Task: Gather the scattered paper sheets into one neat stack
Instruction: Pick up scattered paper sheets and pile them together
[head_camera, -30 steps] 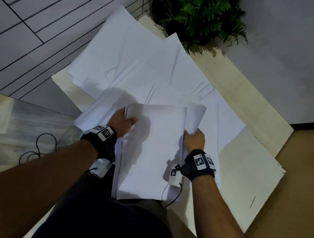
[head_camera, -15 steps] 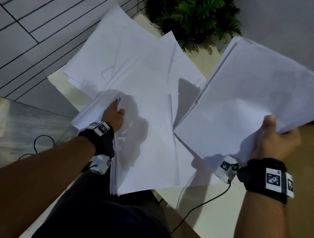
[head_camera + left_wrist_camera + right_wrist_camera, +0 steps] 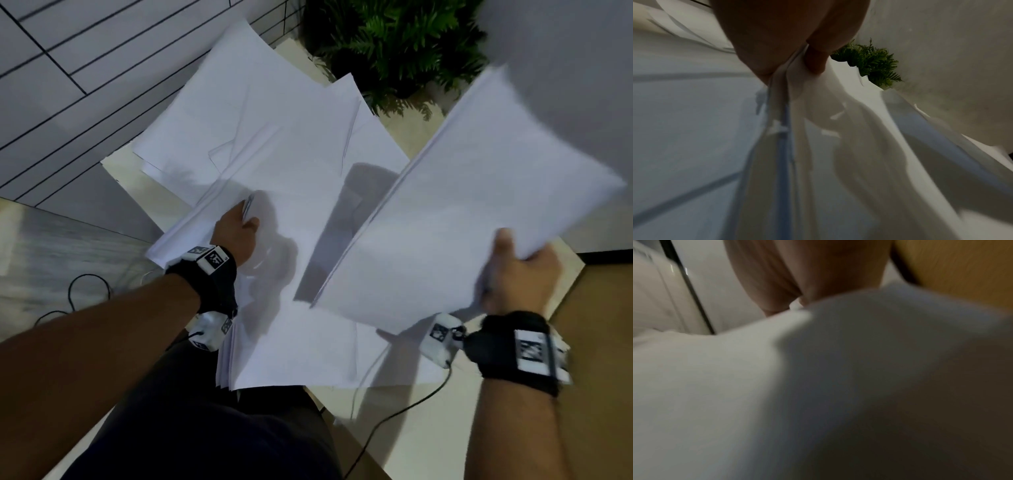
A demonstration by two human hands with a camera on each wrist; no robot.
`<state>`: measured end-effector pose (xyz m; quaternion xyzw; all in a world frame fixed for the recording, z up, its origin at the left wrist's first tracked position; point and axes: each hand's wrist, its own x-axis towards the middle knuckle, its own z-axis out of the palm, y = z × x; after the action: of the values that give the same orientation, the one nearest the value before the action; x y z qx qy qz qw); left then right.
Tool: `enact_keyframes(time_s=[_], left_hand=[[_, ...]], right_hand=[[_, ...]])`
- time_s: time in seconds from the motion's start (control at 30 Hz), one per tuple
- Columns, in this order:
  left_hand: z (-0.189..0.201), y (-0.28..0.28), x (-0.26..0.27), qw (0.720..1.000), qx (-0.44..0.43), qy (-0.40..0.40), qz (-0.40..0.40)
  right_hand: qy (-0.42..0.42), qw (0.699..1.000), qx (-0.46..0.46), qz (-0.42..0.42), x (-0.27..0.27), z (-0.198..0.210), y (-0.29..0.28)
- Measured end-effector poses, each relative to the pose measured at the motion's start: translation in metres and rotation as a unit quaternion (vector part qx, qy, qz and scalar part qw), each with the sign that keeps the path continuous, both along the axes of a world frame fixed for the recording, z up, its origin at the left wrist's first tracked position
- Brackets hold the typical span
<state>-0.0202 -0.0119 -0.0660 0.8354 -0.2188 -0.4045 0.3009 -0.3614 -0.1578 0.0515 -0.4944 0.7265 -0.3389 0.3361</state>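
White paper sheets lie fanned over a cream table (image 3: 411,428). My left hand (image 3: 239,228) pinches the top corner of a gathered stack of sheets (image 3: 294,335) lying near me; the left wrist view shows thumb and fingers (image 3: 816,63) clamped on the bunched sheet edges (image 3: 789,91). My right hand (image 3: 513,270) holds a separate bundle of sheets (image 3: 462,219) lifted above the table at the right, thumb on top. In the right wrist view this bundle (image 3: 818,386) fills the frame, blurred. More loose sheets (image 3: 260,130) lie scattered at the far left of the table.
A green potted plant (image 3: 397,41) stands at the table's far edge. A grey panelled wall (image 3: 85,68) runs along the left. A black cable (image 3: 394,418) trails from my right wrist across the table's near part. My dark-clothed lap (image 3: 205,428) is below the stack.
My right hand took a bundle of sheets off the pile and lifted it up to the right, where it still hangs. My left hand kept its hold on the near stack's corner.
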Motion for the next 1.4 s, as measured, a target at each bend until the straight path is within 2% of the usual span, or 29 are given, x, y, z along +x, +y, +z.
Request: enact_keyframes(time_s=[0.03, 0.07, 0.1, 0.23, 0.33, 0.4, 0.5, 0.53, 0.63, 0.73, 0.83, 0.9, 0.97, 1.03, 1.07, 1.13, 1.23, 1.3, 1.4], left_hand=[[0.000, -0.002, -0.002, 1.000, -0.010, 0.014, -0.006], [0.001, -0.003, -0.004, 0.999, -0.019, 0.028, -0.007], [0.003, -0.005, -0.006, 0.999, -0.030, 0.043, -0.004], [0.011, -0.011, -0.013, 0.989, -0.080, 0.117, 0.047], [0.012, -0.013, -0.014, 0.988, -0.120, 0.096, 0.031], [0.011, -0.014, -0.013, 0.987, -0.145, 0.067, 0.006], [0.016, -0.014, -0.013, 0.984, -0.163, 0.062, -0.038], [0.017, -0.015, -0.014, 0.983, -0.160, 0.070, -0.057], [0.020, -0.016, -0.017, 0.978, -0.160, 0.093, -0.096], [0.023, -0.016, -0.022, 0.980, -0.161, 0.093, -0.073], [0.019, -0.013, -0.023, 0.982, -0.157, 0.101, -0.042], [0.013, -0.010, -0.019, 0.991, -0.112, 0.068, -0.039], [0.008, -0.008, -0.013, 0.995, -0.084, 0.043, -0.016], [0.003, -0.004, -0.004, 0.997, -0.072, 0.036, 0.019], [0.000, -0.001, 0.001, 0.997, -0.062, 0.029, 0.030], [-0.005, 0.003, 0.009, 0.999, -0.035, 0.023, 0.034], [-0.010, 0.006, 0.015, 1.000, -0.007, 0.016, 0.022], [-0.012, 0.007, 0.015, 1.000, -0.003, 0.022, 0.016], [-0.013, 0.009, 0.014, 0.999, -0.010, 0.039, 0.010]], right_hand=[[-0.013, 1.000, 0.013, 0.012, 0.028, -0.014, 0.012], [0.007, 0.999, 0.030, 0.041, 0.035, -0.030, 0.014], [0.010, 0.994, 0.074, 0.077, 0.050, -0.042, 0.025], [0.014, 0.972, 0.165, 0.167, 0.085, -0.088, 0.055], [0.056, 0.943, 0.242, 0.224, 0.105, -0.114, 0.063], [0.108, 0.940, 0.221, 0.237, 0.113, -0.118, 0.058], [0.055, 0.971, 0.142, 0.185, 0.122, -0.112, 0.043], [0.045, 0.973, 0.129, 0.188, 0.125, -0.106, 0.036], [0.083, 0.948, 0.133, 0.276, 0.138, -0.102, 0.024], [0.113, 0.925, 0.157, 0.326, 0.145, -0.104, 0.022], [0.067, 0.930, 0.134, 0.336, 0.142, -0.104, 0.022], [0.056, 0.950, 0.081, 0.296, 0.129, -0.106, 0.018], [0.134, 0.974, 0.064, 0.168, 0.103, -0.112, 0.009], [0.220, 0.965, 0.143, 0.017, 0.071, -0.111, 0.004], [0.237, 0.951, 0.197, -0.020, 0.057, -0.111, 0.004], [0.227, 0.940, 0.256, -0.004, 0.040, -0.112, 0.008], [0.167, 0.950, 0.256, 0.070, 0.036, -0.115, 0.011], [0.170, 0.942, 0.257, 0.133, 0.041, -0.118, 0.013], [0.192, 0.940, 0.231, 0.160, 0.052, -0.120, 0.017]])
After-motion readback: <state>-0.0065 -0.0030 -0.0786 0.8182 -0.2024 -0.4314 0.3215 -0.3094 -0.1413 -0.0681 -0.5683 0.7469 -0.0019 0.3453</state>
